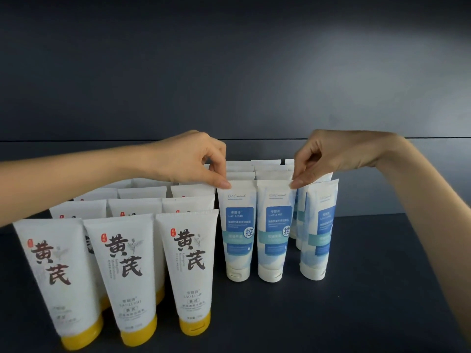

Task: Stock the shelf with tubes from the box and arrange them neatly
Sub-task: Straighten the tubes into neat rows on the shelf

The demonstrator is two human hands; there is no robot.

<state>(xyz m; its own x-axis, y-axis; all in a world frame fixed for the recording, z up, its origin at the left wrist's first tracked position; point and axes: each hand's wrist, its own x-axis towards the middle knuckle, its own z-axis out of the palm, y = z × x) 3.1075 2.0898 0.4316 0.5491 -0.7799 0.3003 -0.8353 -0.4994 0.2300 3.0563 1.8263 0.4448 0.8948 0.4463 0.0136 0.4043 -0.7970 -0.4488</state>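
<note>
Arranging step, I'd say, not fetching: the box isn't in view & both hands are on the front row of blue tubes. My left hand (196,161) pinches, thumb & forefinger, the top-left corner of the flat crimped end of the white-and-blue soft plastic tube w/ white flip cap (238,230), other fingers curled. My right hand (328,156) pinches the top-right corner of the matching blue-labelled tube beside it (274,230) the same way. Both stand cap-down on the dark matte shelf (369,301), just right of the block of bigger white tubes w/ yellow caps (188,271). Next move prob. calls for squaring the pair up & closing the gap to the third blue tube at the right (318,233), which leans & sits a bit apart. Needs a light touch: tubes are tall, squashy, wide at the crimp & narrow at the small round cap, so I'd expect them to tip easily into the rows behind. Plastic looks smooth, satin.
</note>
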